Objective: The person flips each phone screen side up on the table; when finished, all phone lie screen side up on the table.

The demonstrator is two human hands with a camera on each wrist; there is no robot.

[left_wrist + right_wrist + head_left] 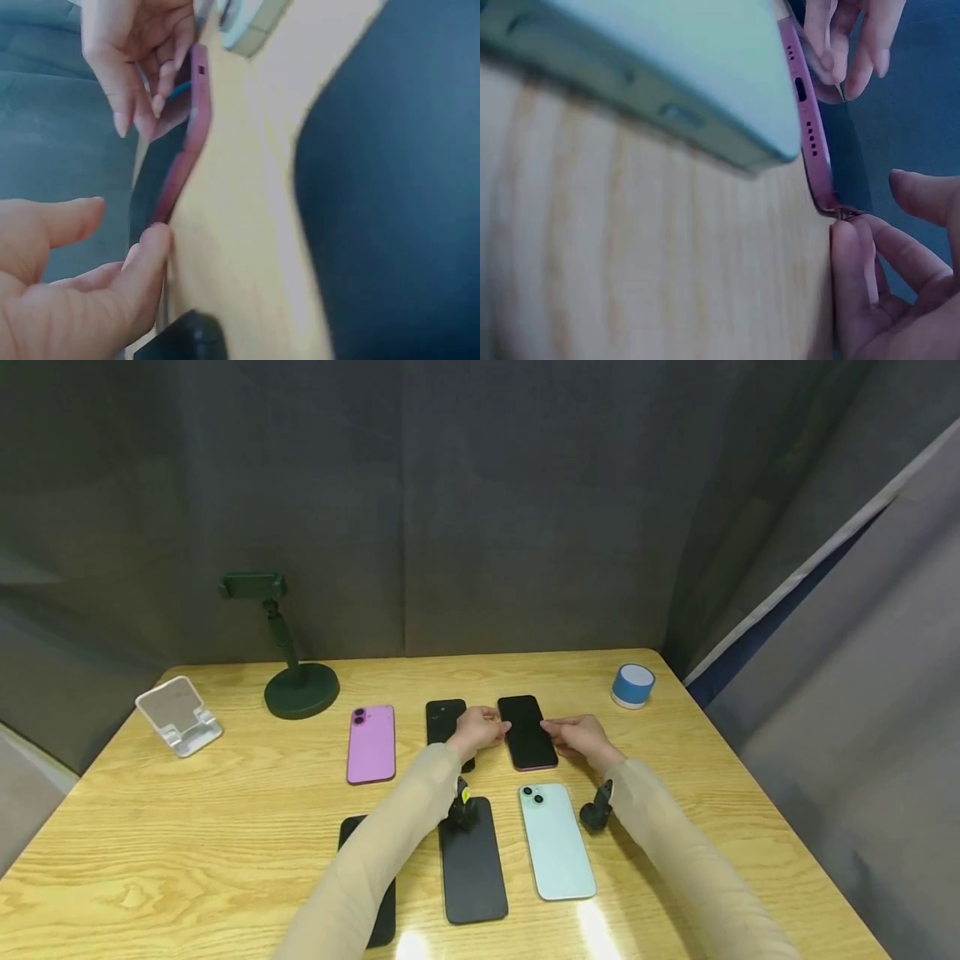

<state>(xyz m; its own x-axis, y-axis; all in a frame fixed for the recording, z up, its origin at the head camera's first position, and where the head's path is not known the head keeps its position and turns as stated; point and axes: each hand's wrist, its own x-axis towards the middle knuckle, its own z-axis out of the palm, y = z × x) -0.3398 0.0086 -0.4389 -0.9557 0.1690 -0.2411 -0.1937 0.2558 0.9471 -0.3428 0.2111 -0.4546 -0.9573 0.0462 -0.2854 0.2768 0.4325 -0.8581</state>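
A pink-edged phone (529, 737) with its dark screen up lies between my two hands at mid-table. My left hand (477, 728) grips its left edge with the fingertips, above another black phone (445, 718) that it partly covers. On the opposite edge, my right hand (582, 737) holds on with thumb and fingers. The right wrist view shows the pink rim (815, 142) with its port, fingertips at the corner and one finger raised off it. In the left wrist view, the fingertips touch the pink rim (196, 97); whether the phone is lifted is hard to tell.
Nearer me lie a pale mint phone (557, 843), a dark grey phone (474, 877) and a black phone (384, 914) under my left sleeve. A pink phone (371, 743), green stand (302, 689), white holder (180, 714) and blue-white cylinder (632, 685) stand or lie farther out.
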